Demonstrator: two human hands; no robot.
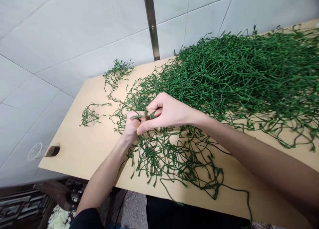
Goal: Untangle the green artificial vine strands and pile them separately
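My left hand (131,126) is closed, its fingers curled round a thin green plastic stem (138,116). Close against it, my right hand (167,113) is closed too, with the thumb stretched toward the left hand and the fingers bent on the same stem. The exact grip point is partly hidden by the fingers. Under and around both hands lies a loose spread of green stems (171,162) with small star-like tips. A much thicker heap of such stems (239,73) reaches from behind my right hand to the right edge.
Two small clumps of stems, one near the wall (117,73) and one by the table's left side (89,116), lie apart on the wooden table (72,139). A clear cup with dark liquid (53,151) is at the left corner. Dark carved furniture (22,205) and pale petal-like pieces (58,218) are below.
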